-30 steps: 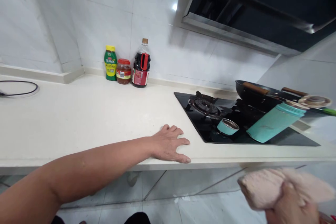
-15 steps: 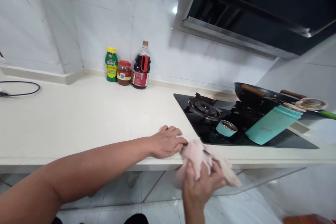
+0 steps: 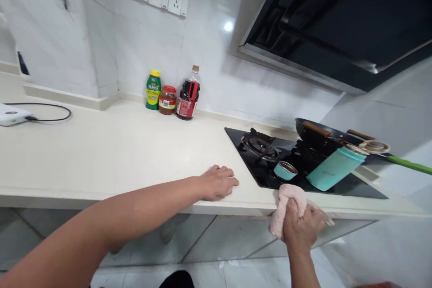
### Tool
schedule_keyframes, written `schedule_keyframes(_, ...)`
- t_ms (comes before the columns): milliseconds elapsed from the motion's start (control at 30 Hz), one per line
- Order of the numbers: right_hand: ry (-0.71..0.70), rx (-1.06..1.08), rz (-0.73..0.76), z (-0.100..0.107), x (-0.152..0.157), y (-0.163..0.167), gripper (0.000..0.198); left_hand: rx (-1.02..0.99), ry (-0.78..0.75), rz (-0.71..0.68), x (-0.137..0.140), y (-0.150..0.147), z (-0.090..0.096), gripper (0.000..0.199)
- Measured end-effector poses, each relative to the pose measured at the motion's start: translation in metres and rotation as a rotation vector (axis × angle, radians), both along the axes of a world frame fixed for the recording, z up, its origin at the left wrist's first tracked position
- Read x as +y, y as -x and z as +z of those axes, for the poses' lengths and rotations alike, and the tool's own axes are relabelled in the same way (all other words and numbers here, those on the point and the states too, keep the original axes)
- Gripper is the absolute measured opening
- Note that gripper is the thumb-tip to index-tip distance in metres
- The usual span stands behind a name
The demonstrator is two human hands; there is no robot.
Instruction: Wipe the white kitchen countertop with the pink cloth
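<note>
A: Change from half a second earlier?

B: Right hand (image 3: pixel 303 227) had carried the pink cloth (image 3: pixel 286 204) rightward along the near counter edge (image 3: pixel 135 198), away from the left hand (image 3: pixel 218 183). It now sat just near of the black gas hob (image 3: pixel 351 186), fingers clenched around the bunched cloth. Left hand stayed flat on the counter, fingers loosely together.

A: Containers?

B: Teal flask (image 3: pixel 332 168) leaned tilted on the hob, contents not visible. Its teal cap (image 3: pixel 285 171) lay beside it, left, showing a metal lining. Black wok (image 3: pixel 324 132) far right; interior hidden. Three condiment bottles (image 3: pixel 172 96) stood at the far wall, closed.
</note>
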State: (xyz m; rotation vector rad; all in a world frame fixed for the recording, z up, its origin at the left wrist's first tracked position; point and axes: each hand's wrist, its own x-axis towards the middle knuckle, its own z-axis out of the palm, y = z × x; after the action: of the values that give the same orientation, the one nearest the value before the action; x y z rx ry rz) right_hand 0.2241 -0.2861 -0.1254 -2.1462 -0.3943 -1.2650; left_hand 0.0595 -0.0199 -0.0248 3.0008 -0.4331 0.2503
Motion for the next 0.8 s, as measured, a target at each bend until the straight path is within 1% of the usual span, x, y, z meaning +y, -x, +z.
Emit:
schedule_keyframes(67, 0.017, 0.004, 0.002, 0.007, 0.004, 0.01, 0.055, 0.013, -0.028, 0.024, -0.001, 0.017, 0.008, 0.029)
schedule_keyframes(100, 0.032, 0.001, 0.012, 0.009, 0.01, 0.018, 0.053, 0.02, -0.042, 0.035, 0.001, 0.031, 0.012, 0.027)
schedule_keyframes(200, 0.089, -0.013, 0.068, 0.011, 0.04, 0.058, 0.049, 0.019, -0.055, 0.044, 0.015, 0.087, 0.023, 0.029)
schedule_keyframes(267, 0.136, -0.025, 0.128, 0.011, 0.07, 0.095, 0.049, -0.028, -0.014, 0.063, 0.035, 0.13, 0.024, 0.032)
schedule_keyframes(333, 0.18, -0.039, 0.2, 0.012, 0.106, 0.139, 0.048, -0.136, 0.047, 0.168, 0.061, 0.17, 0.019, 0.033)
schedule_keyframes(400, 0.221, -0.04, 0.277, 0.018, 0.141, 0.184, 0.042, -0.26, 0.071, 0.329, 0.09, 0.201, 0.008, 0.036)
schedule_keyframes(500, 0.295, -0.024, 0.413, 0.032, 0.179, 0.239, 0.034, -0.365, 0.069, 0.558, 0.124, 0.233, -0.008, 0.041)
schedule_keyframes(567, 0.345, -0.015, 0.49, 0.041, 0.191, 0.259, 0.031, -0.397, 0.062, 0.671, 0.137, 0.248, -0.014, 0.044)
schedule_keyframes(600, 0.37, -0.016, 0.522, 0.045, 0.193, 0.262, 0.03, -0.405, 0.048, 0.713, 0.14, 0.254, -0.014, 0.044)
schedule_keyframes(667, 0.409, -0.026, 0.563, 0.048, 0.187, 0.254, 0.03, -0.411, 0.001, 0.778, 0.143, 0.264, -0.01, 0.044)
schedule_keyframes(733, 0.42, -0.037, 0.554, 0.046, 0.17, 0.226, 0.033, -0.42, -0.052, 0.831, 0.146, 0.275, -0.004, 0.042)
schedule_keyframes(800, 0.39, -0.03, 0.486, 0.04, 0.142, 0.184, 0.041, -0.428, -0.076, 0.871, 0.152, 0.288, 0.0, 0.042)
